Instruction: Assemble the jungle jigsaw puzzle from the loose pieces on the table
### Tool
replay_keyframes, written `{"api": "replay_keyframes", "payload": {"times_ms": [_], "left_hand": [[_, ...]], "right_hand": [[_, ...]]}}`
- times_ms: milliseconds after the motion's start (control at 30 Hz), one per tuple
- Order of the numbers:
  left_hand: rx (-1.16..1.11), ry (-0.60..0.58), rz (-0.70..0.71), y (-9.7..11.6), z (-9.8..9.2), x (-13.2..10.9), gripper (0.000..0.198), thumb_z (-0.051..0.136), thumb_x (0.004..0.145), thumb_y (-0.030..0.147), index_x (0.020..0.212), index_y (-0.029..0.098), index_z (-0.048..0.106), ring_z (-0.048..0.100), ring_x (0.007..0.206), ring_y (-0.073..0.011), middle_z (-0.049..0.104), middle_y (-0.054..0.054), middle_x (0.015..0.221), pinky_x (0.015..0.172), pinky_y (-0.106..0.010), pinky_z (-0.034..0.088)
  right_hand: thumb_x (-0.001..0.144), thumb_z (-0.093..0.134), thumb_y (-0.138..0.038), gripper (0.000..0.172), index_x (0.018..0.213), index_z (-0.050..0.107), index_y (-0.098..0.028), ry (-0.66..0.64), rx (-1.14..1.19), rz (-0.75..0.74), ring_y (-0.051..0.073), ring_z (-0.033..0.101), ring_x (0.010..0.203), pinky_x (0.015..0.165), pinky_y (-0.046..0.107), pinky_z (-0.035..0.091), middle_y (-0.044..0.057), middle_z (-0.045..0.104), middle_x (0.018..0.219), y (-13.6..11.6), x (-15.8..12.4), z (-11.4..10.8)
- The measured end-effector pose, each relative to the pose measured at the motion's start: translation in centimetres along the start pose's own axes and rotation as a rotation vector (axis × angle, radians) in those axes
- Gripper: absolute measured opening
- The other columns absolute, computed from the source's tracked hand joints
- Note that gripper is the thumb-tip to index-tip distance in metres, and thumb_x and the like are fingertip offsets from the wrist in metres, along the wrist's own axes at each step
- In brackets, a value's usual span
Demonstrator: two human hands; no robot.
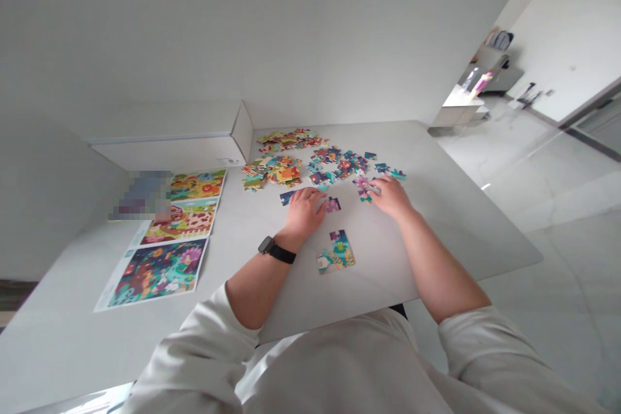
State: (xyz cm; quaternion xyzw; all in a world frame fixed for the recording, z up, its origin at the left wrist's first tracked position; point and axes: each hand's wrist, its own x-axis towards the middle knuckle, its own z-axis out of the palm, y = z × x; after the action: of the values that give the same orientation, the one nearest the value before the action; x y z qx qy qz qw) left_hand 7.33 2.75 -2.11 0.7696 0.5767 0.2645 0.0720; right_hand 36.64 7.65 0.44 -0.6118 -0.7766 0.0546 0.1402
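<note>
My left hand (305,208), with a black watch (276,250) on its wrist, rests on the table with fingers stretched out. Beside it lie a dark blue puzzle piece (286,198) and a purple puzzle piece (332,205). My right hand (392,198) has its fingertips closed at the edge of a pink-purple puzzle piece (362,186) in the loose group. Closer to my body, several joined pieces form a corner section (338,253) with green, teal and orange patterns. Under the left fingers, part of the tabletop is hidden.
Dark puzzle pieces (343,165) lie scattered behind my hands. Two piles of yellow-orange pieces (279,171) and red-green pieces (291,140) sit farther left. Printed picture sheets (160,272) lie on the left, before a long white box (194,150). A wall (330,39) stands behind the table.
</note>
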Motion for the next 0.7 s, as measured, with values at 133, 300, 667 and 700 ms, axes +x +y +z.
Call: {"api": "replay_keyframes", "payload": {"times_ms": [133,300,667,700], "left_hand": [[0.074,-0.011,-0.053,0.2,0.0,-0.2,0.036,0.064,0.105,0.037,0.135,0.025,0.076,0.06,0.138,-0.0345,0.069,-0.012,0.146,0.124,-0.053,0.043],[0.12,-0.056,-0.052,0.0,0.2,-0.3,0.037,0.06,0.107,0.043,0.135,0.027,0.076,0.058,0.142,-0.0354,0.067,-0.012,0.148,0.128,-0.056,0.039],[0.121,-0.109,-0.013,-0.1,0.2,-0.3,0.042,0.052,0.109,0.038,0.145,0.03,0.072,0.05,0.153,-0.0354,0.065,-0.008,0.158,0.134,-0.063,0.03],[0.115,-0.114,-0.016,-0.1,0.2,-0.3,0.043,0.052,0.109,0.037,0.147,0.03,0.071,0.05,0.154,-0.035,0.065,-0.007,0.159,0.134,-0.065,0.029]], "right_hand": [[0.106,0.066,-0.034,0.036,0.139,0.078,-0.024,-0.034,-0.012,-0.043,0.029,0.064,0.134,0.121,0.042,0.045,0.013,0.071,0.142,-1.2,-0.3,0.9],[0.106,0.068,-0.042,0.039,0.142,0.077,-0.029,-0.05,0.007,-0.064,0.03,0.063,0.134,0.12,0.043,0.045,0.012,0.068,0.144,-1.3,-0.4,1.5],[0.104,0.069,-0.036,0.047,0.152,0.069,-0.032,-0.06,0.16,-0.228,0.027,0.059,0.144,0.125,0.047,0.043,0.008,0.064,0.159,-1.5,-0.1,1.8],[0.105,0.066,-0.033,0.046,0.151,0.07,-0.03,-0.037,0.175,-0.214,0.026,0.06,0.143,0.125,0.045,0.044,0.008,0.067,0.156,-1.0,0.1,1.6]]}}
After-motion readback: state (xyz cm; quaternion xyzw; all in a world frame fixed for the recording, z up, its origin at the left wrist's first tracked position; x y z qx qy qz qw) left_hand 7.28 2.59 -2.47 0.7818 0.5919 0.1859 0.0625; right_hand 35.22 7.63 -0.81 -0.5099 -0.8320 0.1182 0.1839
